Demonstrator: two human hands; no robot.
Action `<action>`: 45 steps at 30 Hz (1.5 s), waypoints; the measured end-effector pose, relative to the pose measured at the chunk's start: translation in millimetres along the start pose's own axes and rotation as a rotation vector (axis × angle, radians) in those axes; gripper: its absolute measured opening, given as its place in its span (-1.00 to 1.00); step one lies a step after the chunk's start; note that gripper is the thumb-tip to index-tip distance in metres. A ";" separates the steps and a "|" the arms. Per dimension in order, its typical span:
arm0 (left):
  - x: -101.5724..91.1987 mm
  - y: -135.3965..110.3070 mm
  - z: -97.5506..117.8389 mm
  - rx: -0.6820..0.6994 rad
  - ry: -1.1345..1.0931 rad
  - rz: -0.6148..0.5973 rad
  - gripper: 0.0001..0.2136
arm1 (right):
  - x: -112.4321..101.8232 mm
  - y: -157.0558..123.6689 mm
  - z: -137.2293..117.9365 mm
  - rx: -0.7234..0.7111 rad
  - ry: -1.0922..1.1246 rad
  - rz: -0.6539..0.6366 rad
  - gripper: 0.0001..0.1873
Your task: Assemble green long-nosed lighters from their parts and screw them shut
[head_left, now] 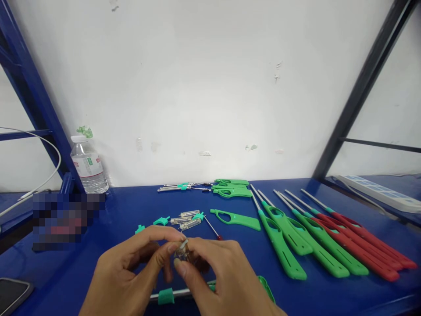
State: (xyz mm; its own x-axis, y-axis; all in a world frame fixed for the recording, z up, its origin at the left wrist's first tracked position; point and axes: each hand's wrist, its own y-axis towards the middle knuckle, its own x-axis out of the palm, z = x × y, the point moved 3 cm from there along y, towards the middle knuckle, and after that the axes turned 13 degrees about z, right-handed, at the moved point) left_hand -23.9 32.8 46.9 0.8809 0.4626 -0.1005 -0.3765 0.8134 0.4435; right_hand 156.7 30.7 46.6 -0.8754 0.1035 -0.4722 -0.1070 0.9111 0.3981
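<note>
My left hand [131, 267] and my right hand [220, 272] meet at the front centre, both pinching a small clear, brownish part [183, 252] between thumb and forefinger. The fingers cover most of it, so its exact kind is hidden. Beneath my hands lies a metal tube [180, 293] with a teal collar [166, 296] on it. Part of a green casing [265, 287] shows beyond my right wrist. Just past my fingertips are several clear lighter fuel tanks [190, 223], a thin metal rod [211, 228] with a dark red end and teal triggers [161, 221].
Green long-neck lighters [283, 252] and red ones [365, 245] lie in a row at right. Green handle halves [237, 219] and metal tubes [174, 188] lie farther back. A water bottle [88, 166] stands back left; a phone [13, 292] lies front left.
</note>
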 end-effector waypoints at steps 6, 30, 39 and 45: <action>2.2 -7.8 -0.2 0.084 0.080 0.110 -0.83 | 8.9 -1.9 8.2 -0.082 -0.043 0.070 -0.87; 4.4 -9.7 -3.6 0.435 0.175 0.024 -0.71 | -34.1 10.5 9.0 -0.224 -0.206 0.095 -0.82; 40.1 -32.6 -22.4 0.734 0.323 -0.390 -0.67 | -78.6 12.5 27.0 -0.026 -0.401 -0.034 -0.77; 46.4 -40.7 -41.5 0.715 0.357 -0.477 -0.53 | -75.0 8.5 45.5 0.057 -0.589 -0.305 -0.91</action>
State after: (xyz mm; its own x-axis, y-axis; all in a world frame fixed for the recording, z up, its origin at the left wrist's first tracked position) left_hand 20.4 35.8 -12.8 0.7117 0.3134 -0.6287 0.3731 0.5897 0.7163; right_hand 242.9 48.9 49.7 -0.4043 0.0236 -0.9143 -0.2698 0.9521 0.1439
